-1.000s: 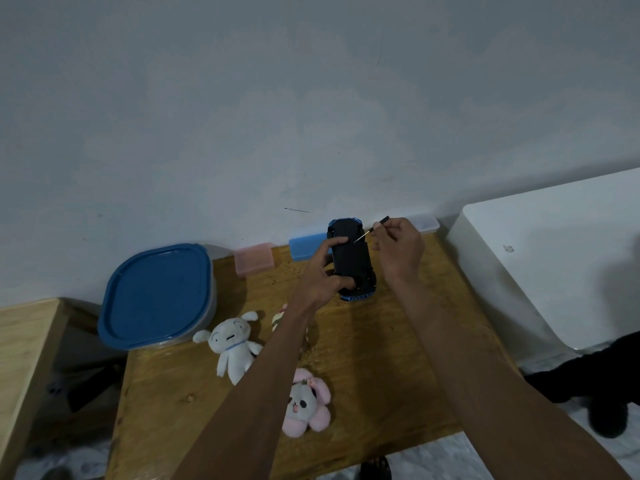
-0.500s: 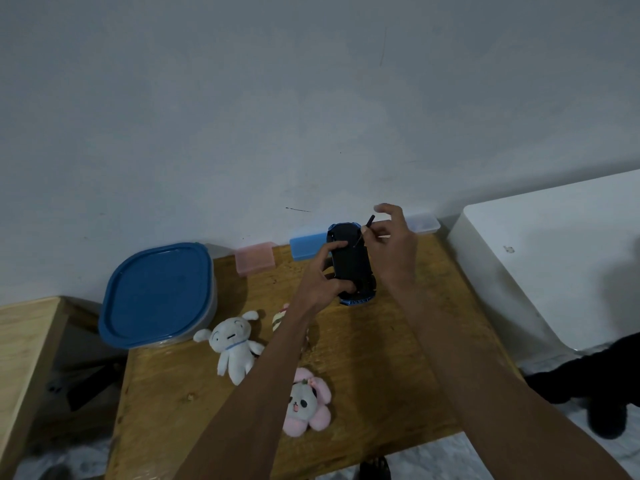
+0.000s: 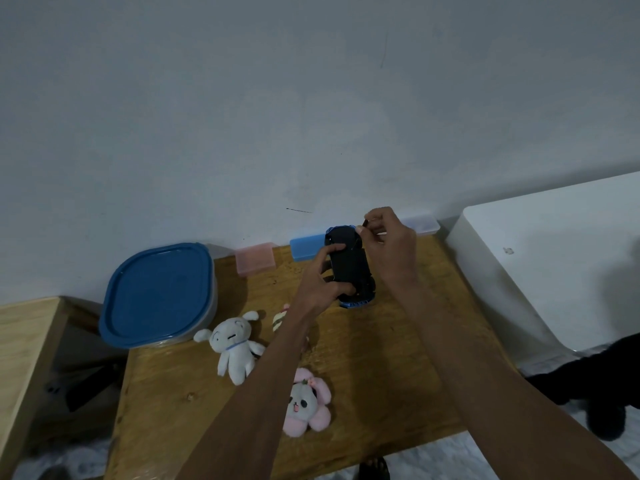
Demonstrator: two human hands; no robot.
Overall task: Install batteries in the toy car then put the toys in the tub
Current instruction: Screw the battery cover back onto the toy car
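A person holds a toy car (image 3: 349, 268) upside down above the far end of a wooden table (image 3: 381, 358), its black underside facing the camera and its blue body showing at the near and far ends. The left hand (image 3: 320, 284) grips the car from the left, fingers curled around its side and thumb across the underside. The right hand (image 3: 389, 244) pinches a thin dark tool (image 3: 364, 223) between thumb and fingertips at the car's far end; whether the tip touches the car cannot be made out in the dim light.

A tub (image 3: 159, 296) with its blue lid on sits at the table's far left corner, well apart from the car. Near it lies a white plush (image 3: 235, 348), face up, and closer to the camera a pink plush (image 3: 306, 403) with a panda-like face, partly crossed by the left forearm. A third small toy (image 3: 280, 318) shows only in part behind that arm.

Along the wall at the table's far edge stand a pink box (image 3: 255, 262), a blue box (image 3: 306, 247) partly hidden by the car, and a pale box (image 3: 420, 224) behind the right hand. A large white appliance (image 3: 554, 265) stands to the right of the table, with a dark shape (image 3: 599, 382) on the floor beside it.
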